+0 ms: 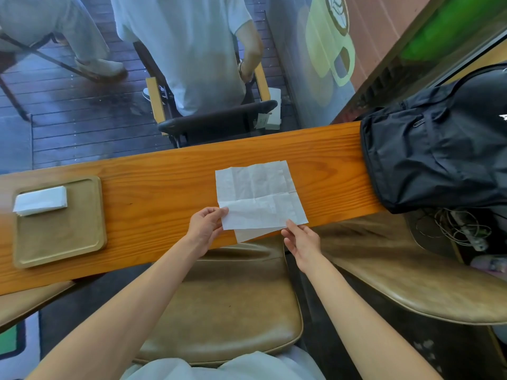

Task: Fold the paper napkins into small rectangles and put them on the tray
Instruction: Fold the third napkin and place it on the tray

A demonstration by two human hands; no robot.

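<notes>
The left hand point(206, 224) and right hand point(301, 238) each pinch a near corner of the creased white paper napkin point(258, 196) lying open on the orange wooden counter point(153, 198), likely to lift that edge for a first fold. One sheet, maybe two, lies underneath. Further left, one tan square tray point(60, 237) holds a small stack of folded napkins point(41, 201).

Counter point(164, 185): tray point(96, 215), napkin point(258, 193), backpack point(439, 160).
</notes>
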